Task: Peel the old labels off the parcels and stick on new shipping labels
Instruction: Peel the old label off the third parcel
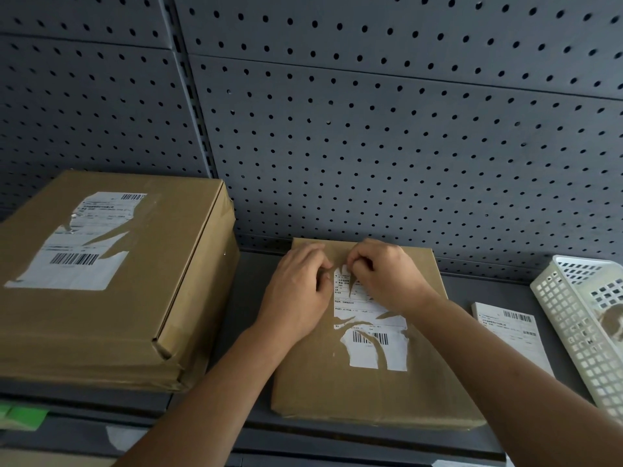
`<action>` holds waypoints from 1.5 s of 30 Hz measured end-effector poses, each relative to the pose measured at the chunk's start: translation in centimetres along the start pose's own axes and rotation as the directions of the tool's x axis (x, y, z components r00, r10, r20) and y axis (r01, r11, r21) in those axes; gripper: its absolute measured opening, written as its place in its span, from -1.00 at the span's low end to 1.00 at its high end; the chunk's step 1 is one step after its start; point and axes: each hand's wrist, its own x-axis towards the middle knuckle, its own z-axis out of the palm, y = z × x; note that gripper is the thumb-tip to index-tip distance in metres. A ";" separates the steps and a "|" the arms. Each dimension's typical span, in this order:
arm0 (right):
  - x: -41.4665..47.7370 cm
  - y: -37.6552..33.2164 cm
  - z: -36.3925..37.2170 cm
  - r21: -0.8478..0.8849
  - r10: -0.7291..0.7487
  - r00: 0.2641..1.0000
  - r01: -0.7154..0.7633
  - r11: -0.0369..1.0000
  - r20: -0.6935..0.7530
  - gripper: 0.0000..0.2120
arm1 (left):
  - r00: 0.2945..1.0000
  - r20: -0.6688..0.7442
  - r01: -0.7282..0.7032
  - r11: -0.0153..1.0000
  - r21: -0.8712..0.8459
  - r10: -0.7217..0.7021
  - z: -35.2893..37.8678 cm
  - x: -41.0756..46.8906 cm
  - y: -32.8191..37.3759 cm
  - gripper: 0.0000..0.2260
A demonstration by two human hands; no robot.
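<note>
**Both hands at the top edge of a torn label**

Head view: A flat brown parcel lies on the dark shelf, in the middle of the view and close to the grey pegboard behind it. Its old label sits on the upper face, already ragged: strips are gone from the middle and around the lower barcode, and bare cardboard shows through the gaps.

The right hand is curled over the label's top edge, with its fingertips pinching a narrow lifted strip of the white paper. The left hand rests on the parcel just beside it, its fingers bent, with the tips at the label's upper left corner; whether they grip paper or only press down on it cannot be told. The two hands nearly touch.

To the left stands a stack of boxes, taller than the parcel, and the top one carries its own partly torn label with two barcodes. To the right of the parcel, a small pile of fresh labels lies flat on the shelf, and just beyond it a white perforated basket sits at an angle. Something green shows at the lower left edge, below the boxes.
</note>
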 end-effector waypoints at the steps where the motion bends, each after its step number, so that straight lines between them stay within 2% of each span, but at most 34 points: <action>1: -0.1 0.0 0.0 0.001 0.000 1.000 0.000 1.000 -0.004 -0.78 | 1.000 0.000 0.001 1.000 0.001 -0.001 0.0 0.0 0.0 -0.90; 8: 0.0 -0.1 0.1 -0.052 -0.029 1.000 0.029 0.998 0.013 -0.80 | 1.000 -0.003 -0.001 1.000 0.005 0.001 0.0 0.0 -0.1 -0.91; 21: -0.6 0.2 -0.3 0.001 -0.025 0.999 0.025 1.000 -0.026 -0.77 | 1.000 0.001 0.004 1.000 -0.001 -0.004 0.0 0.0 0.0 -0.92; 24: -0.5 0.2 -0.5 -0.042 -0.088 0.996 0.088 0.995 0.007 -0.78 | 1.000 0.000 0.001 1.000 -0.006 -0.001 0.0 0.0 -0.1 -0.93; 28: 0.1 -0.1 -1.1 -0.234 -0.210 0.971 0.232 0.944 0.117 -0.88 | 1.000 -0.002 0.001 1.000 -0.009 -0.001 -0.1 0.0 0.0 -0.94; 33: 1.6 -1.6 -1.9 -0.374 -0.188 0.942 0.286 0.882 0.277 -0.86 | 1.000 0.015 0.014 1.000 -0.007 -0.014 -0.2 0.0 0.2 -0.94; 39: 2.5 -2.7 -2.0 -0.397 -0.171 0.914 0.321 0.860 0.369 -0.87 | 1.000 0.014 0.019 1.000 0.006 -0.019 -0.1 0.1 0.3 -0.95; 45: 2.1 -0.9 -1.3 -0.297 -0.151 0.951 0.230 0.927 0.268 -0.95 | 1.000 0.014 0.016 1.000 0.011 -0.016 -0.3 0.1 0.4 -0.94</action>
